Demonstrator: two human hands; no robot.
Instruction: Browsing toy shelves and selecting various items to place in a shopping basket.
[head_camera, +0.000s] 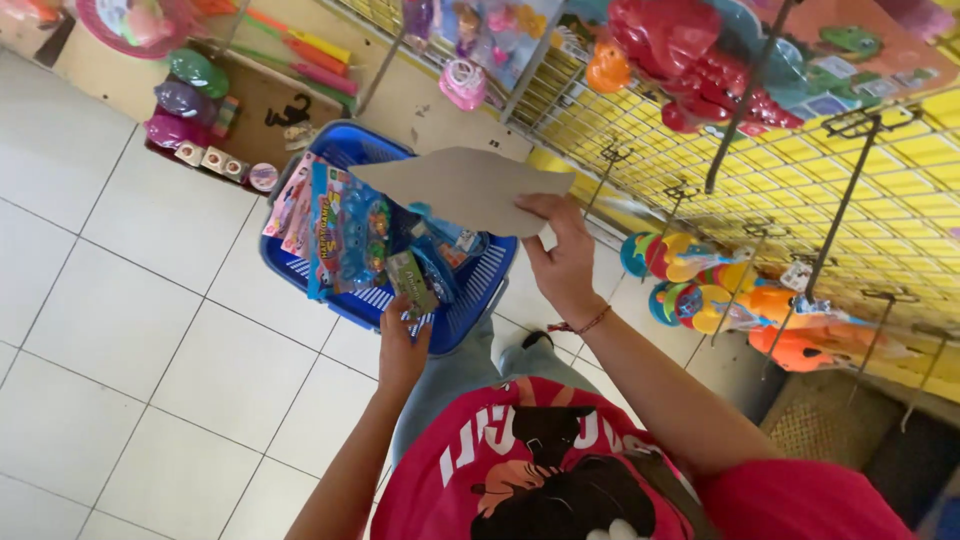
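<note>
Red-shirted torso fills the bottom edge, both arms reaching out from it toward the blue basket (300, 270), which sits on the white tile floor (120, 330). Left hand (403, 345) at the basket's near rim, fingers closed round a small green packet (412, 283). Right hand (560, 255) just right of the basket and higher, thumb and fingers pinching the edge of a flat grey cardboard piece (460, 188) that hangs over the basket's far side. Basket already holds several carded toy packs (335, 235). Beyond the basket: yellow wire rack (900, 200) with hanging plastic toys. Looks like mid-sort, both items lifted clear; each hand is full, so one would have to release before anything else gets handled
</note>
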